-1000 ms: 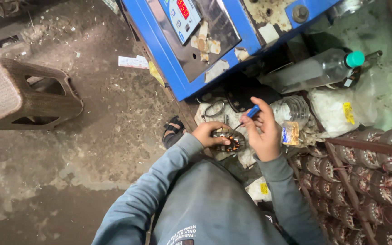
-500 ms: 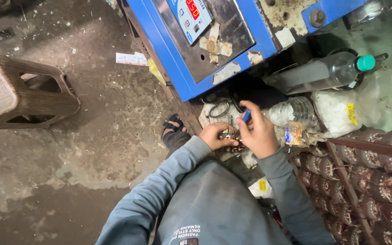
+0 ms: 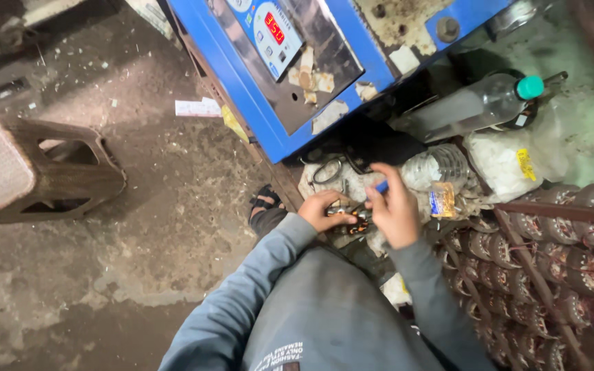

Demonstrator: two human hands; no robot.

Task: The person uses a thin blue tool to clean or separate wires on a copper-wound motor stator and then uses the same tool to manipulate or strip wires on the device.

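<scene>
Head view looks straight down over a person in a grey long-sleeved top, squatting on a stained concrete floor [image 3: 125, 227]. Both hands meet just in front of the knees. The left hand [image 3: 321, 210] is curled around a small wound part [image 3: 353, 218], dark metal with copper-coloured wire, and holds it from the left side. The right hand [image 3: 394, 209] is closed in a pinch on a thin blue-handled tool [image 3: 378, 189], whose handle end sticks up past the fingers while its tip points down at the small part; the two hands are almost touching over it. How the tip meets the part is too small to tell.

Just above the hands stands a blue machine [image 3: 324, 62] with a grey control panel and a red lit display. To its right a clear plastic bottle [image 3: 472, 108] with a green cap lies tilted, and below that are white plastic bags [image 3: 510, 161]. Along the right edge, rows of round wound coils [image 3: 551, 275] are stacked close together, with a rusty metal bar [image 3: 558, 213] crossing over them. A sandalled foot [image 3: 266, 205] shows beside the left sleeve. Well apart on the left, a brown plastic stool [image 3: 36, 172] lies tipped on its side.
</scene>
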